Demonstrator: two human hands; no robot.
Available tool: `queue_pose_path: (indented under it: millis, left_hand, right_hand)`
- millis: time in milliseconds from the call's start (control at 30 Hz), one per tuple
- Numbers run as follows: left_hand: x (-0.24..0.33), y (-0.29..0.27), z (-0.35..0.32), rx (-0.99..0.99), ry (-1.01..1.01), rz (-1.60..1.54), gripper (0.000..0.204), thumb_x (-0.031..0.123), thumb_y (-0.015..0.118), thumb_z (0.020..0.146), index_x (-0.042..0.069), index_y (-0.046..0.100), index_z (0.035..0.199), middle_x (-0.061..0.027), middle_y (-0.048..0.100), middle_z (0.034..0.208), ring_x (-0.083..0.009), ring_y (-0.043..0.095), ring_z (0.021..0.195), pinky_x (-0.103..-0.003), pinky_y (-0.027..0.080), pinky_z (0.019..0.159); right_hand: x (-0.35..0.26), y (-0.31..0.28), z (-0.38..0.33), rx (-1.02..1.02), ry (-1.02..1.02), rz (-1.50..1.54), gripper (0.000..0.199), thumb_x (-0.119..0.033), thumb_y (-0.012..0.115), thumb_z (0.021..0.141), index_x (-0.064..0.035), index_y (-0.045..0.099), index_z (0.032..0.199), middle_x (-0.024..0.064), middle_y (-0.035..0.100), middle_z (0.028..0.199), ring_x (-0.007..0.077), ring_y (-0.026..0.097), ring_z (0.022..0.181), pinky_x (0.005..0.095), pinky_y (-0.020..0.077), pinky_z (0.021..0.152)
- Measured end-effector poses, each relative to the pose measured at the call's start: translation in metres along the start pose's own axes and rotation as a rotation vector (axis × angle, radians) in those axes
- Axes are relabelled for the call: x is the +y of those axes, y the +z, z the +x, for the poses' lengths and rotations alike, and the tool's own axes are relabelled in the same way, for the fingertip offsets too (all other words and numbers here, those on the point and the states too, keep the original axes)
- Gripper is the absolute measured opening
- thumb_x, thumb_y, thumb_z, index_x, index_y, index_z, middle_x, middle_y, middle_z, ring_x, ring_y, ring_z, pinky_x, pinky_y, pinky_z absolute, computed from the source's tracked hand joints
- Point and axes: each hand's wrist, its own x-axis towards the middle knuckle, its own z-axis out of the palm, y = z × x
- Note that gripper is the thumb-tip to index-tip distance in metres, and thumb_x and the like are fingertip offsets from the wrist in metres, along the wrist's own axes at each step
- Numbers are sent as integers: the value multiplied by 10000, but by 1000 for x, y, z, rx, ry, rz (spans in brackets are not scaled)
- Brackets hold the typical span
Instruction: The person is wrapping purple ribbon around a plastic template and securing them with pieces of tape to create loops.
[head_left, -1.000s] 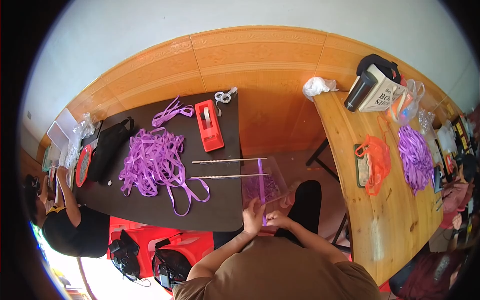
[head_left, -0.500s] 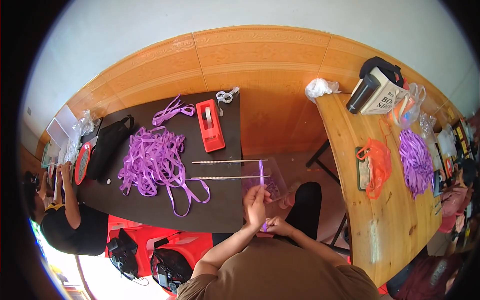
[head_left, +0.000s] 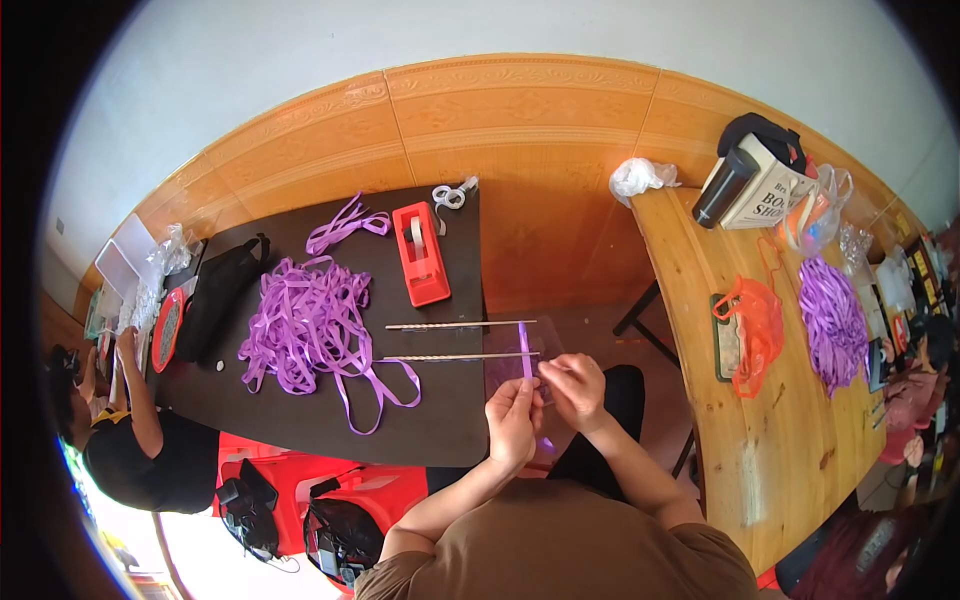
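My left hand (head_left: pixel 511 425) pinches a purple ribbon (head_left: pixel 525 345) between thumb and fingers. The ribbon runs up from that pinch across the ends of two thin twisted rods (head_left: pixel 460 325), which lie parallel and stick out past the dark table's right edge. Its lower end hangs below my left hand. Close by on the right, my right hand (head_left: pixel 580 393) is raised with fingertips drawn together near the nearer rod's tip; what they hold, if anything, is too small to make out. A large tangled heap of purple ribbon (head_left: pixel 305 325) lies on the dark table.
A red tape dispenser (head_left: pixel 421 255) and white-handled scissors (head_left: pixel 450 196) are on the dark table (head_left: pixel 430 430). Below the rod ends is a clear plastic box (head_left: pixel 560 372). The wooden table (head_left: pixel 760 460) at right carries a tumbler, bags and more purple ribbon. A person works at far left.
My right hand has risen from low beside my lap to beside the rod ends. My left hand keeps its pinch on the ribbon, slightly lower than before.
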Motion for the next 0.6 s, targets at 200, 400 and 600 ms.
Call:
queue_pose_path:
  millis: [200,400,600]
  left_hand:
    - [9,0,-6,-47,7,38,171,119,464,955,18,549,846,-15,526,670,-47,400,448,-173,313,400]
    - [27,-3,-18,-136,6,205,186,112,451,959,12,537,827,-15,526,669,-45,411,459,-168,324,420]
    - [104,12,-34,-405,110,163,330,142,451,956,-16,448,1245,-96,606,856,-92,548,556,-172,398,454]
  right_hand:
    - [-2,1,24,-148,-206,-14,340,-82,679,621,-63,653,959,48,539,747,191,536,603,312,399,494]
    - [-9,6,26,-152,-206,76,280,-85,679,669,-31,632,940,67,539,727,215,546,581,321,413,472]
    - [-15,3,62,-246,202,330,44,-9,582,790,24,611,788,94,553,695,199,552,572,308,432,499]
